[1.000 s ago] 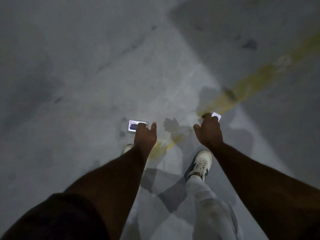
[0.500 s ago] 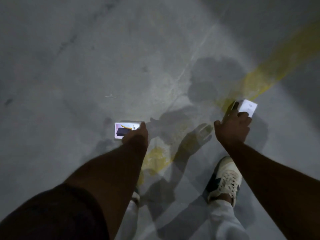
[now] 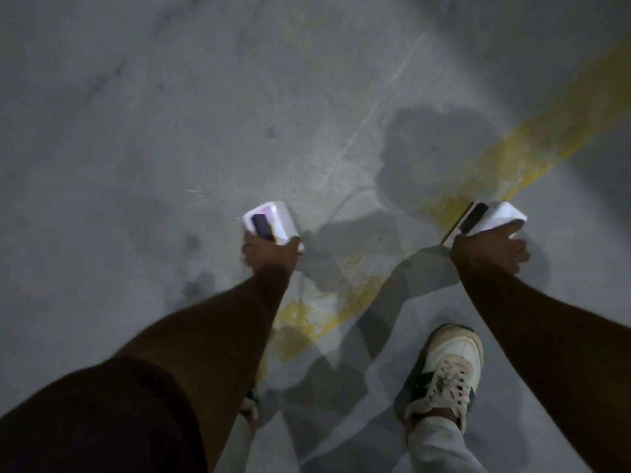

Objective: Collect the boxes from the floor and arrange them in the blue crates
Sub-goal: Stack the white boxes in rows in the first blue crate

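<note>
My left hand [image 3: 269, 252] grips a small white box with a dark purple picture [image 3: 269, 221], tilted and lifted off the grey concrete floor. My right hand [image 3: 488, 250] grips a second white box with a black panel [image 3: 491, 218], also raised and tilted, with my thumb along its near edge. Both boxes are blurred by motion. No blue crate is in view.
A worn yellow painted line [image 3: 532, 145] runs diagonally across the floor from upper right to lower middle. My right foot in a white and dark sneaker [image 3: 447, 373] stands at the lower right. Shadows of my arms and head fall on the concrete between my hands.
Both boxes lay on the floor under my hands a second ago; now each hand has taken hold of its box and lifted it. My hands have spread further apart.
</note>
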`<action>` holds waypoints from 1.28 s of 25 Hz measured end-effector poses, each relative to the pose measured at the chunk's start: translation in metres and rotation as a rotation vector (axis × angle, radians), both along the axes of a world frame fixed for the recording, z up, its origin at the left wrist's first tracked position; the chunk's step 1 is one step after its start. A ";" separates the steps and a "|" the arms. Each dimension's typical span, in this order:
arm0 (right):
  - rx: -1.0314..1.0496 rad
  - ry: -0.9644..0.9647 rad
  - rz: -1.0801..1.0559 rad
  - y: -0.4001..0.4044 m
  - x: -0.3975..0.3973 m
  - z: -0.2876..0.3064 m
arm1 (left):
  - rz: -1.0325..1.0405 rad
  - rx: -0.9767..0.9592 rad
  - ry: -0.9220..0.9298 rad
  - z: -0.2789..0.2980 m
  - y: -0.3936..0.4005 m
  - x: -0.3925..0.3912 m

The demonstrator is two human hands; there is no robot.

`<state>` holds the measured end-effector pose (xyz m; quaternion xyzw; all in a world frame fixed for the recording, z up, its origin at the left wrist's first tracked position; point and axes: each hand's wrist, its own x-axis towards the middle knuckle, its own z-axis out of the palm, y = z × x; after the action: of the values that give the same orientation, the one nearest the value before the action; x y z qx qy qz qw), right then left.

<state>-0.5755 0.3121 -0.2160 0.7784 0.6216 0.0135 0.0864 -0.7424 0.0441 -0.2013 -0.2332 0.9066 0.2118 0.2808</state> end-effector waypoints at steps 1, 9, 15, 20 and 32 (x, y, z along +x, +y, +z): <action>-0.171 0.090 -0.018 0.001 0.005 0.002 | -0.021 0.215 -0.123 0.009 0.014 0.008; -0.701 0.951 0.256 -0.066 -0.013 0.126 | 0.133 0.695 -0.593 0.139 0.090 0.066; -0.661 1.259 0.083 -0.060 0.011 0.318 | 0.108 0.664 -0.414 0.321 0.119 0.071; -0.558 1.277 0.042 -0.018 0.041 0.517 | -0.148 0.790 -0.422 0.498 0.142 0.082; 0.029 1.490 -0.271 -0.093 0.152 0.769 | -0.807 1.150 -0.536 0.742 0.119 0.181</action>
<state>-0.4238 0.2193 0.5531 0.6524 0.4143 -0.5187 -0.3658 -0.5615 0.1629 0.5409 0.2569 0.5687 0.4686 0.6253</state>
